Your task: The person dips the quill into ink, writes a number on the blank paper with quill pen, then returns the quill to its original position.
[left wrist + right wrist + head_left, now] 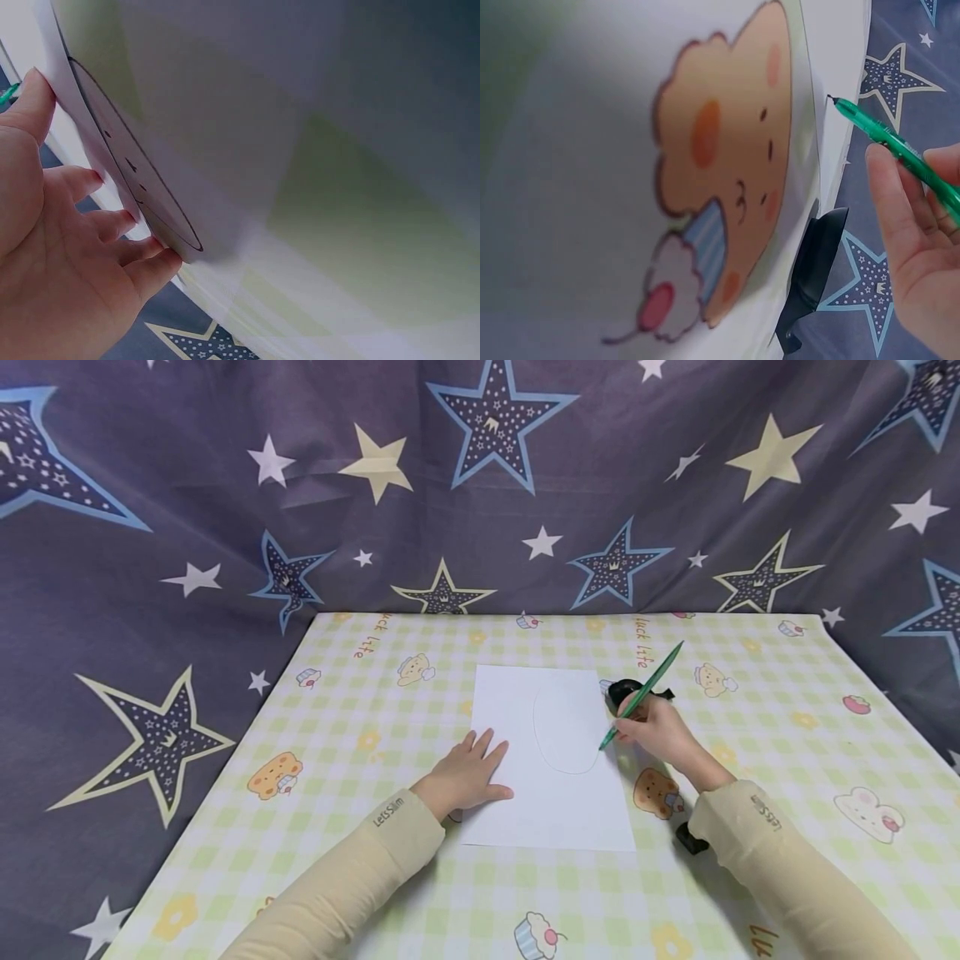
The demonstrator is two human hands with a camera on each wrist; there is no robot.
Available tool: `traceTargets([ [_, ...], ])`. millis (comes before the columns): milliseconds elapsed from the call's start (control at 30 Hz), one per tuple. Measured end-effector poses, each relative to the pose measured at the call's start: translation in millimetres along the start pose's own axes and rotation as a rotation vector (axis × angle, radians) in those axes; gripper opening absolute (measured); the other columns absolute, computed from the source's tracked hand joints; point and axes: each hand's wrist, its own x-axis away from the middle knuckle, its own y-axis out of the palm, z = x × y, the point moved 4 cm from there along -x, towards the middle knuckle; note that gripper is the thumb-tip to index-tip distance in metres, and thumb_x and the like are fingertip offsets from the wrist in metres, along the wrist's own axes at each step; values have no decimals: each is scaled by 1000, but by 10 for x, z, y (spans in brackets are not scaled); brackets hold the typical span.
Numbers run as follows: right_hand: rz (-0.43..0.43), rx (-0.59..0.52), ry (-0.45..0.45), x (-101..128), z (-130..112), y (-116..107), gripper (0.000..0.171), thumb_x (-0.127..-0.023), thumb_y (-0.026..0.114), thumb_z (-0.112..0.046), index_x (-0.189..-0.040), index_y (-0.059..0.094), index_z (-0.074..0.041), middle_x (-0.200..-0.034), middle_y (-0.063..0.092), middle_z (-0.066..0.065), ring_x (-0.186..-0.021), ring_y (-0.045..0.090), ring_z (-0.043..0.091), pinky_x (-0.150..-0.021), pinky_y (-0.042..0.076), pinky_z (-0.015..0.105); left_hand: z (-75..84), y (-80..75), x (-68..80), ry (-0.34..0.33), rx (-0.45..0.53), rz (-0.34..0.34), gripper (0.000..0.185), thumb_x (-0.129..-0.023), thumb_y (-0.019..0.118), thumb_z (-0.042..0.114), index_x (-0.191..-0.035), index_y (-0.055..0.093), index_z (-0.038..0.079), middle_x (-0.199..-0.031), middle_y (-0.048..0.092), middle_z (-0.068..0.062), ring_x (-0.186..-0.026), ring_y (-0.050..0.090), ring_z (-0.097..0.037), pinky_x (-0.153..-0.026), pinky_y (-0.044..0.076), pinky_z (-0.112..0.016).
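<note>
The right hand [652,722] grips a green pen [641,695] at the oval on the paper [551,760]; the left hand [468,772] lies flat, fingers spread, on it. If that pressure eases, the paper could slide and skew the line.

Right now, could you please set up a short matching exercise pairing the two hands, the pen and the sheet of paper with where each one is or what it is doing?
Things:
1. left hand
2. right hand
3. green pen
4. white paper

States:
A. lies on the checked tablecloth with a curved line drawn on it
B. tip down on the sheet, top end tilted up and away
C. rests flat on the sheet's left edge, fingers straight
D. grips the pen

Pairs: 1-C, 2-D, 3-B, 4-A
</note>
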Motion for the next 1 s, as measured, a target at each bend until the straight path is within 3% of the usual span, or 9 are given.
traceTargets([
  [500, 15, -2, 43, -62, 12, -21, 11, -90, 55, -1, -95, 52, 9, -83, 62, 20, -78, 63, 37, -67, 55, 40, 6, -9, 6, -1, 9, -2, 78, -87, 50, 54, -147, 22, 12, -152, 11, -14, -136, 7, -36, -110, 14, -42],
  [1000, 40, 3, 28, -122, -5, -28, 10, -90, 54, -1, -94, 51, 8, -87, 62, 23, -79, 62, 38, -68, 54, 42, 4, 1, -8, 2, 9, -5, 78, -88, 49, 54, -147, 21, 12, -152, 10, -14, -137, 6, -35, -110, 13, -41],
])
